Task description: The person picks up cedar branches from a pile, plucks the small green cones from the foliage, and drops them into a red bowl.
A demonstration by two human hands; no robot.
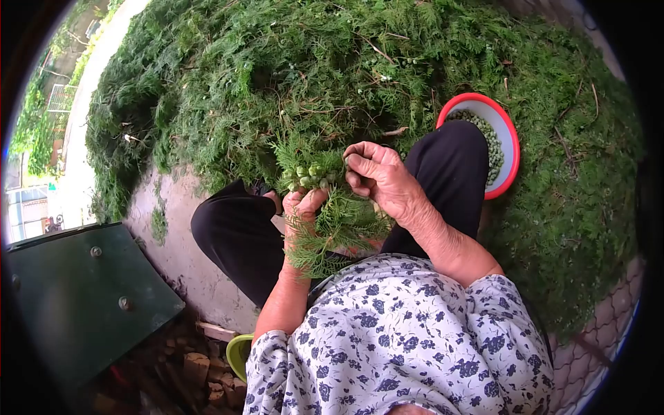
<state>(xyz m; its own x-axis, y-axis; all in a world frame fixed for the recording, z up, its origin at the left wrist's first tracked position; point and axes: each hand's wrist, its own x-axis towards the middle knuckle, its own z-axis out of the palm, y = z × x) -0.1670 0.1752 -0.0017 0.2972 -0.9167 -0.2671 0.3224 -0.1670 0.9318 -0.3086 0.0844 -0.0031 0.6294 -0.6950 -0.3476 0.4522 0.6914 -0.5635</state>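
Note:
Between my knees, my left hand [304,206] is closed on a green sprig [339,225] whose feathery leaves hang over my wrist. A cluster of pale green cones [309,177] stands up at its fingertips. Just right of the cluster is my right hand [377,174], its fingers curled in a pinch; what lies between them, if anything, is too small to make out. A red-rimmed bowl [513,149] holding many small green cones sits beyond my right knee, partly hidden by it.
A big heap of cut green branches [297,76] spreads in front and to the right. At the left are a dark green metal panel [90,297], split firewood [197,366] and the edge of a yellow-green basin [237,354].

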